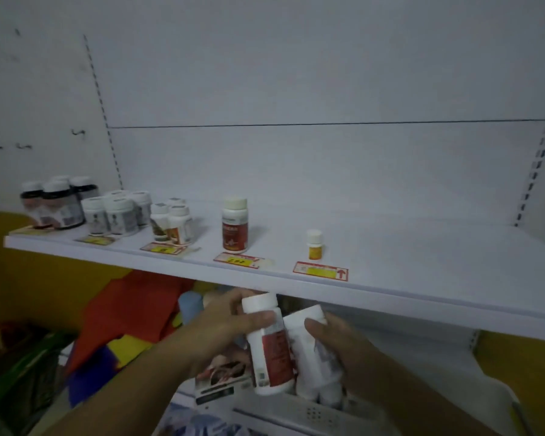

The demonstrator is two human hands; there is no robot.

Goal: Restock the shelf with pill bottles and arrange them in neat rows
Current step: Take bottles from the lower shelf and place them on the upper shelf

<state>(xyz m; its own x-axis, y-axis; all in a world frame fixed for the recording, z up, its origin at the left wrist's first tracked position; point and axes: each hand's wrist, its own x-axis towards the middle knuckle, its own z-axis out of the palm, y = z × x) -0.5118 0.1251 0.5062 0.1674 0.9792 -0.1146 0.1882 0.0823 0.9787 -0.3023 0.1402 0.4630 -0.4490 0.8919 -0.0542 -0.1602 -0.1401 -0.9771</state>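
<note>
Left hand point(230, 322) grips a red-labelled pill bottle point(269, 347), thumb across its neck. Right hand point(340, 344) clasps a white bottle point(309, 338) touching it, label too blurred to read. Both are just under the shelf point(390, 297) edge. Fingers behind the bottles are hidden. Above the hands stands a lone shelf bottle point(235, 225).
</note>
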